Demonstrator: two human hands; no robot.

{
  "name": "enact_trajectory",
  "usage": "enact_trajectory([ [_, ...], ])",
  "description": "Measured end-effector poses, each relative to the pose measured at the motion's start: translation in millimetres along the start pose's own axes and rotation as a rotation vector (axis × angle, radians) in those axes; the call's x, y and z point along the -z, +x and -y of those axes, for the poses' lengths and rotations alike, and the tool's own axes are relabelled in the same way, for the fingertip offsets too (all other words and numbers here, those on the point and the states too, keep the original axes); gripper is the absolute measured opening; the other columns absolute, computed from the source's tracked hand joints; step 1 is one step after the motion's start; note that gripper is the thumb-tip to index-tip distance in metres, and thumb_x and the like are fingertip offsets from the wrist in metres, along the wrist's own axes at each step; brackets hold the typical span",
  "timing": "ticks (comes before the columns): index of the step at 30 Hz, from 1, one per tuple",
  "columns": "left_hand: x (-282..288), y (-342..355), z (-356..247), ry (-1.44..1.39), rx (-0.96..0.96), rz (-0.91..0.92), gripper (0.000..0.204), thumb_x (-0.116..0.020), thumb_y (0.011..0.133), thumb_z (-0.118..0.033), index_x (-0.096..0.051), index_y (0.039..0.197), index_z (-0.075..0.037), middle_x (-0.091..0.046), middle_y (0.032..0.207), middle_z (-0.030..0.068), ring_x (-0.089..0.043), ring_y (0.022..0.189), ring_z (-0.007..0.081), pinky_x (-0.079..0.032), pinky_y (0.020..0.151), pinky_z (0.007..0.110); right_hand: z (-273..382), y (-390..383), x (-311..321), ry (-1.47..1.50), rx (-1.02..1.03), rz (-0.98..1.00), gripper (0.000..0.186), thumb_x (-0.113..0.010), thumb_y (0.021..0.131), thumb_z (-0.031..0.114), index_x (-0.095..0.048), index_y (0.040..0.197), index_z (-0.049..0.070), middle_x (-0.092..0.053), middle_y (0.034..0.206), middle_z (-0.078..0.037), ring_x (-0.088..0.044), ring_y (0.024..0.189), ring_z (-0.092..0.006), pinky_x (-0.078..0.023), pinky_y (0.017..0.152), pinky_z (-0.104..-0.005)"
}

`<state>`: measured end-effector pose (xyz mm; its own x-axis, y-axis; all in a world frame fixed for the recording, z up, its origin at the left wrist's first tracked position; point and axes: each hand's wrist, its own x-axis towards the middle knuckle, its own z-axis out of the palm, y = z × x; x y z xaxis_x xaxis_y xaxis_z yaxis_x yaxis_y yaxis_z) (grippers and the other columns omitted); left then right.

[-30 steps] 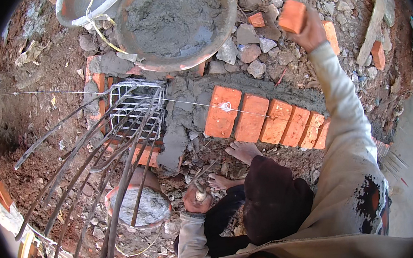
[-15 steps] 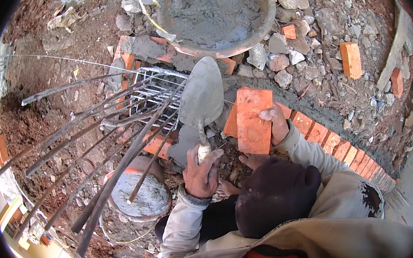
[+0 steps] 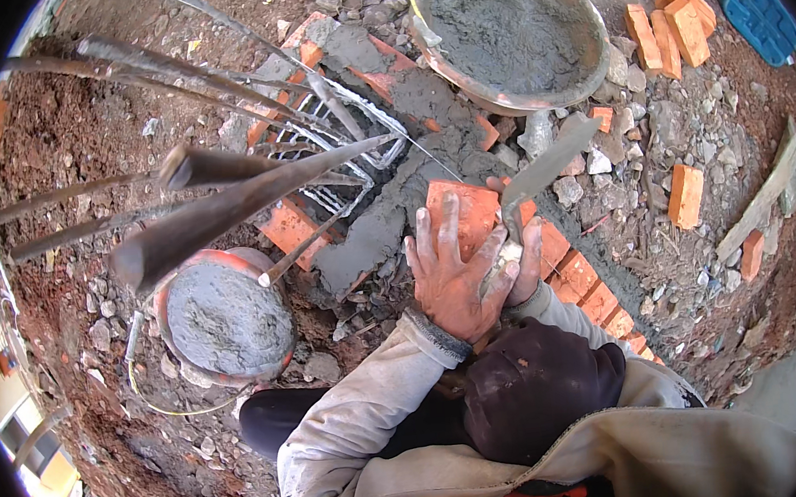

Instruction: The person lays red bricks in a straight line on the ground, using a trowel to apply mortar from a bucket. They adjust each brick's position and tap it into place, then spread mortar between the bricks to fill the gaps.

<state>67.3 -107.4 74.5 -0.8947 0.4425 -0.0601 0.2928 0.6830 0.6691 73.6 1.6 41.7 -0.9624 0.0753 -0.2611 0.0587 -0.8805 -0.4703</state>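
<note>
The gray sleeves [image 3: 366,414] come up from the bottom of the frame, by a dark knee [image 3: 546,388]. In the middle, the left hand [image 3: 459,281] lies palm down with its fingers spread on top of a red brick [image 3: 466,208]. The right hand [image 3: 528,270] is just beside it, at the brick's right side, its fingers bent and partly hidden. A trowel [image 3: 544,169] pokes up between the hands, its blade tipped to the upper right. I can't tell which hand grips it.

A brick row [image 3: 600,304] runs from the hands to the lower right. Left of the brick is gray mud [image 3: 369,242]. At the left, a bucket [image 3: 243,256] holds more mud. Above it, long rods [image 3: 241,211] stick out of a wire cage [image 3: 378,162].

At the top, a big tub [image 3: 518,101] is full of mud too. Loose bricks [image 3: 688,29] and a blue thing [image 3: 758,8] lie at the upper right.
</note>
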Motion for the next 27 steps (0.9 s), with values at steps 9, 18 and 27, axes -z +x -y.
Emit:
enact_trajectory([
  [9,-30,-38,54,-0.864,0.507,-0.324,0.049,-0.067,0.085,-0.019,-0.049,0.123,0.006,-0.042,0.136,0.0215,-0.048,0.12,0.0303,-0.041,0.099,0.039,13,0,13,-0.026,-0.034,0.115,0.093,-0.058,0.072,0.028,-0.01,0.151,0.013,-0.029,0.146,-0.021,-0.034,0.134,-0.0366,-0.032,0.11,-0.0516],
  [18,-12,-64,68,-1.538,0.679,-0.394,0.039,-0.064,0.089,-0.017,-0.057,0.119,0.006,-0.065,0.109,0.0098,-0.063,0.093,0.0144,-0.05,0.084,0.027,26,-1,32,-0.536,-0.073,0.001,0.071,-0.048,0.081,0.017,-0.024,0.145,0.001,-0.045,0.135,-0.024,-0.063,0.099,-0.0329,-0.056,0.078,-0.0396],
  [27,5,-77,132,-1.143,0.908,-0.444,0.03,-0.07,0.084,-0.024,-0.067,0.099,0.002,-0.068,0.083,0.0046,-0.063,0.066,0.012,-0.05,0.059,0.023,46,41,53,-1.049,-0.003,0.071,0.023,-0.05,0.092,0.016,-0.06,0.089,-0.004,-0.061,0.082,-0.006,-0.054,0.064,-0.0082,-0.041,0.054,-0.0222],
])
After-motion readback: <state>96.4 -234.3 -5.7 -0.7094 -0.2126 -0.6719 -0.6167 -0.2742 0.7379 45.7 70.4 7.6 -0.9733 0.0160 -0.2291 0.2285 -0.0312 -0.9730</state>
